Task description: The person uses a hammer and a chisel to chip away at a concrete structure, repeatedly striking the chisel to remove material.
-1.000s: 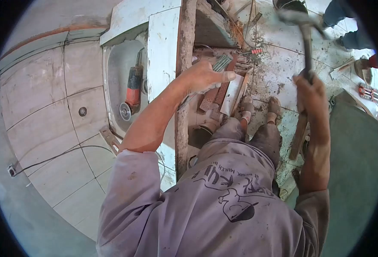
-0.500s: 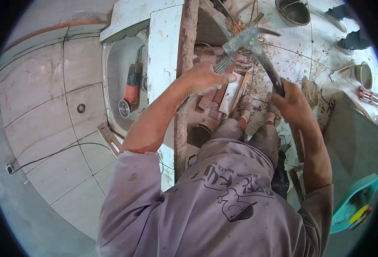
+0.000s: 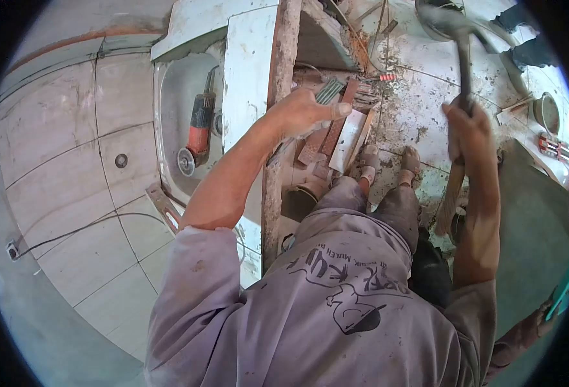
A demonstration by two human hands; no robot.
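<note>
My left hand (image 3: 307, 115) is closed round a ribbed metal bar (image 3: 330, 91), perhaps a chisel, at the rough edge of the tiled counter (image 3: 249, 71). The bar's end pokes out above my fingers, and its lower part runs behind my wrist along the broken edge. On the right, my right hand (image 3: 470, 126) grips the handle of a hammer (image 3: 463, 61). The hammer's head is raised at the top right, blurred by motion and well apart from the bar.
An angle grinder (image 3: 200, 132) lies in the sink basin (image 3: 173, 97). Wood and tile strips (image 3: 347, 138) lie by my feet. Another person's legs (image 3: 534, 53) are at the top right; a co-worker's hand (image 3: 545, 315) holds a teal basin (image 3: 565, 290) at the lower right.
The hammer and my right hand have moved up and right, away from the bar. My left hand has barely moved. The teal basin has shifted right, with a co-worker's hand now at it.
</note>
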